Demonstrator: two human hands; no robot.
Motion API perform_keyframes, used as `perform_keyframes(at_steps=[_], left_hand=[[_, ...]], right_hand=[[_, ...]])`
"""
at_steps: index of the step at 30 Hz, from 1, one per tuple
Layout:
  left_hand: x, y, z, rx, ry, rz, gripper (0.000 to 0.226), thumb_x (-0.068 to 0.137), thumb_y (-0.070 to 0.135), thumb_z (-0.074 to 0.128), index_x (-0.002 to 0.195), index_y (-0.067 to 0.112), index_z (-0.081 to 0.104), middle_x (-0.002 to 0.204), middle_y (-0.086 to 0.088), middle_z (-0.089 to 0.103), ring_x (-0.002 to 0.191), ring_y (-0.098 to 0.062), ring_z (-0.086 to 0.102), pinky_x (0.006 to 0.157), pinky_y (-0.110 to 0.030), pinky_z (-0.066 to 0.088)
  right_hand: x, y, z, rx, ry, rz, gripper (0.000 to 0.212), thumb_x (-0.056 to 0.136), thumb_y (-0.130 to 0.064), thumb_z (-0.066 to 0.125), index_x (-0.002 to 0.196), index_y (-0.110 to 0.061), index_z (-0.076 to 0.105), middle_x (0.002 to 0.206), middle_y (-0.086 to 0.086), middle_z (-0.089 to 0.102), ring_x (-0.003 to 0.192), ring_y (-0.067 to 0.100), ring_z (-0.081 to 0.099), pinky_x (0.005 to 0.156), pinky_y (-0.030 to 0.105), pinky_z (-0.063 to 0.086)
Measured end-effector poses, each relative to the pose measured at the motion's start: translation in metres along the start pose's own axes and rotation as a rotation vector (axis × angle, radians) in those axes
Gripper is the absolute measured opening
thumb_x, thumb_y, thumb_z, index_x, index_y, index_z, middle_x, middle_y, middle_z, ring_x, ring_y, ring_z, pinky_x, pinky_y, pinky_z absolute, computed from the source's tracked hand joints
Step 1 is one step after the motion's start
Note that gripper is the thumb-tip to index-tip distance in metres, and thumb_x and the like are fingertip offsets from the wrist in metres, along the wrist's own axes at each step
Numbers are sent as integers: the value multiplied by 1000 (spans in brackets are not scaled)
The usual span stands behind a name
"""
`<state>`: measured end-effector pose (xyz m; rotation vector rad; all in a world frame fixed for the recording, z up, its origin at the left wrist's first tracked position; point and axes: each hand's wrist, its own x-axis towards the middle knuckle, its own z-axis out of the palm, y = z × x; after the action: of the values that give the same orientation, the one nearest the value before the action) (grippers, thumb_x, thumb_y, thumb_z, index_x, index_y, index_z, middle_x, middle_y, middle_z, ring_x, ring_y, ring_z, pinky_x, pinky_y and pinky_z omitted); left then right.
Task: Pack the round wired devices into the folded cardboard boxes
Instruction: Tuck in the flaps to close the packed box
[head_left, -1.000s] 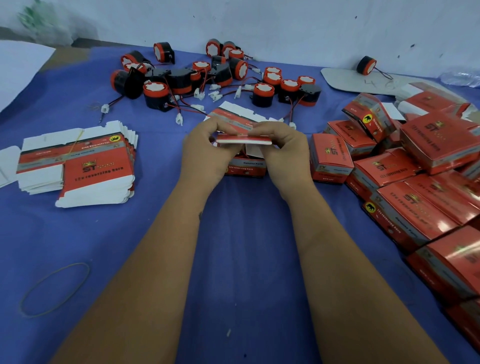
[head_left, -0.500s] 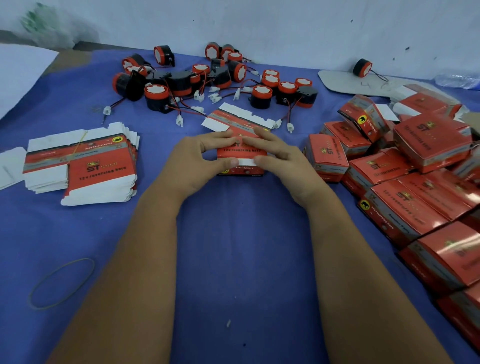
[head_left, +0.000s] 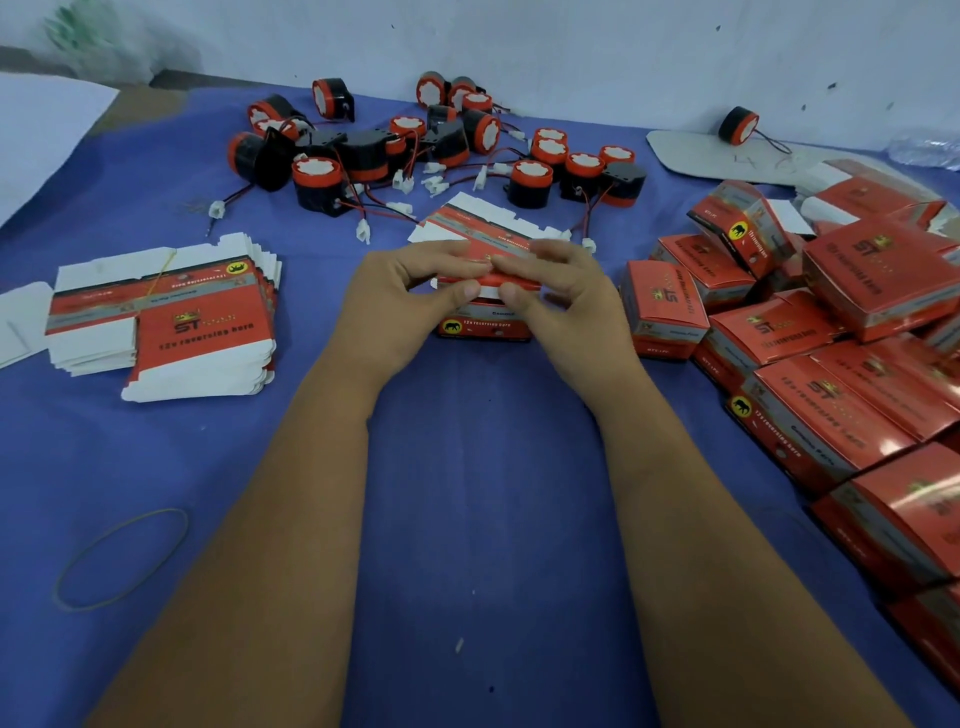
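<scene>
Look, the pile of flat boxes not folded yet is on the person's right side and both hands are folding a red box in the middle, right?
Not quite. The head view shows the stack of flat boxes on the person's left side. The rest holds: the left hand and right hand are folding a red box in the middle.

Tablecloth (head_left: 467, 467) blue. Round horns (head_left: 530, 176) black, orange-red rims, white faces; red-black wires, white connectors (head_left: 363, 231). Boxes (head_left: 831, 415) red, grey band, yellow elephant badge. Flat cartons (head_left: 171, 322) red, white flaps. Wall (head_left: 571, 47) white.
</scene>
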<state>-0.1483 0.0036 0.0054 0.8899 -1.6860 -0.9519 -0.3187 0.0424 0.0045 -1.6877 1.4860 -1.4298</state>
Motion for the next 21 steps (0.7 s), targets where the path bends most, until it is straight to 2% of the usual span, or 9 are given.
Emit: perform_keyframes(at_steps=[2, 3, 5, 7, 9, 12, 14, 18, 21], left_hand=[[-1, -1, 4, 123, 69, 51, 28, 86, 13, 73, 95, 40, 70, 110, 22, 62, 109, 13, 55, 91, -6, 42], [-2, -1, 5, 206, 94, 83, 26, 86, 18, 74, 97, 41, 69, 114, 20, 62, 113, 8, 54, 94, -5, 39], [-3, -2, 6, 403, 103, 157, 24, 81, 26, 78, 103, 35, 72, 119, 11, 60, 121, -8, 49, 98, -3, 27], [-4, -3, 7, 539, 96, 194, 29, 76, 28, 82, 104, 26, 76, 121, 4, 57, 119, -14, 42, 94, 1, 18], [-4, -1, 8, 589, 112, 205, 29, 75, 30, 83, 103, 23, 77, 118, -1, 56, 114, -16, 39, 94, -10, 27], [-5, 2, 13, 668, 161, 225, 28, 74, 30, 81, 101, 20, 78, 102, -5, 59, 104, -31, 45, 87, -39, 42], [-6, 5, 15, 695, 193, 211, 28, 74, 29, 81, 100, 21, 78, 93, -2, 57, 99, -32, 46, 83, -46, 42], [-7, 6, 16, 762, 208, 266, 25, 75, 29, 80, 99, 20, 79, 80, -2, 55, 88, -30, 45, 78, -36, 30], [-7, 7, 17, 861, 237, 300, 21, 78, 28, 77, 97, 21, 79, 82, -3, 60, 91, -31, 48, 81, -29, 21]], right_hand=[[1, 0, 5, -90, 149, -67, 20, 85, -8, 72, 105, -11, 74, 106, -8, 45, 103, 0, 48, 83, 6, 44], [1, -1, 7, -144, 189, -103, 16, 84, -6, 74, 100, -8, 75, 99, -9, 45, 97, 2, 49, 81, 6, 43], [1, 0, 8, -247, 203, -167, 12, 83, -6, 74, 95, -6, 75, 91, -12, 47, 95, 9, 51, 78, 7, 43], [-1, 1, 5, -332, 189, -224, 12, 81, -12, 76, 92, -7, 76, 89, -9, 51, 95, 14, 52, 78, 7, 39], [-3, 2, 1, -385, 164, -262, 19, 77, -20, 80, 91, -8, 76, 89, -7, 53, 93, 15, 49, 79, 6, 35], [-3, 2, 0, -475, 130, -273, 22, 76, -24, 80, 90, -9, 76, 88, -6, 53, 93, 14, 45, 77, 11, 33], [-3, 0, 0, -496, 133, -259, 17, 76, -21, 78, 87, -8, 76, 88, -1, 57, 93, 17, 47, 77, 20, 39], [-7, -6, 3, -580, 122, -332, 20, 75, -11, 73, 94, -6, 74, 95, 7, 65, 94, 28, 55, 80, 39, 47], [-7, -11, 8, -634, 84, -346, 21, 76, -4, 67, 96, -5, 74, 93, 9, 66, 93, 31, 58, 81, 46, 46]])
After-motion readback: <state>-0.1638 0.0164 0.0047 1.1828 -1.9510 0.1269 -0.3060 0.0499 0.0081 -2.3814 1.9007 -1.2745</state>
